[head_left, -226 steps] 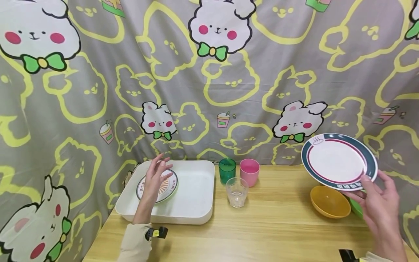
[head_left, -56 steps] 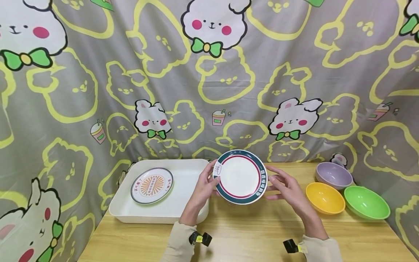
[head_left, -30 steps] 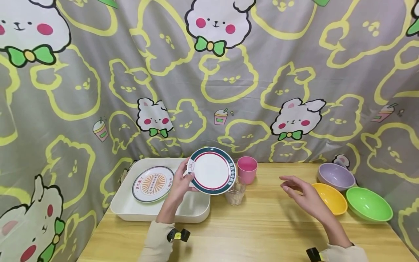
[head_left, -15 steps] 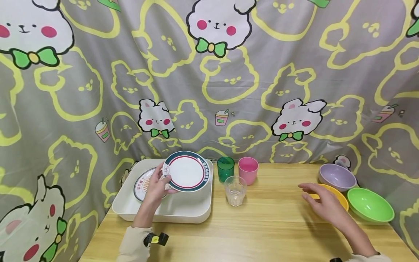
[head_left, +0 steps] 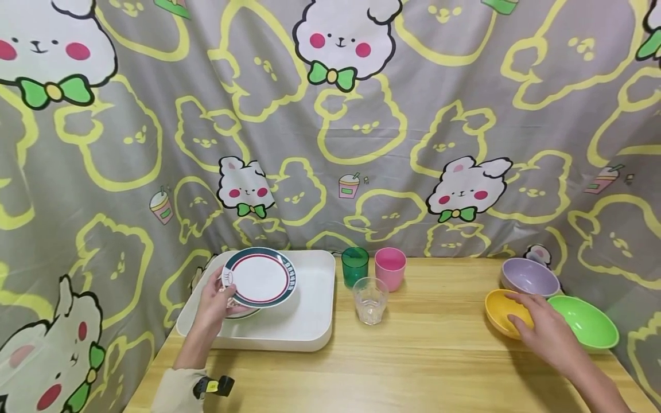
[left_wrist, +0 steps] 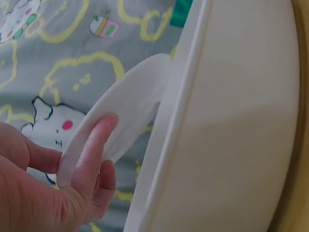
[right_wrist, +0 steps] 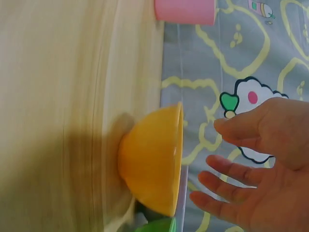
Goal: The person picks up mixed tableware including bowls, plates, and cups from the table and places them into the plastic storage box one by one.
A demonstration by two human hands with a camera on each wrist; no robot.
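Observation:
My left hand (head_left: 213, 301) pinches the left rim of a white plate (head_left: 258, 276) with a dark green border and a red ring. That plate is over the white tray (head_left: 310, 321), partly covering a second plate (head_left: 242, 313) lying inside. In the left wrist view, my fingers (left_wrist: 91, 154) support the plate's underside, beside the tray wall. My right hand (head_left: 547, 330) hovers over the orange bowl (head_left: 503, 310), fingers spread and relaxed. The right wrist view has the fingertips (right_wrist: 224, 166) apart from the orange bowl's rim (right_wrist: 179, 159), holding nothing.
A green cup (head_left: 355, 268), a pink cup (head_left: 390, 269) and a clear glass (head_left: 370, 304) stand right of the tray. A purple bowl (head_left: 530, 278) and a green bowl (head_left: 588, 324) sit beside the orange one. Behind the wooden table (head_left: 413, 367) hangs a patterned curtain (head_left: 372, 132).
The plate came from the right, passed through both hands to my left hand, and moved left over the tray. My right hand let go and moved right to above the orange bowl.

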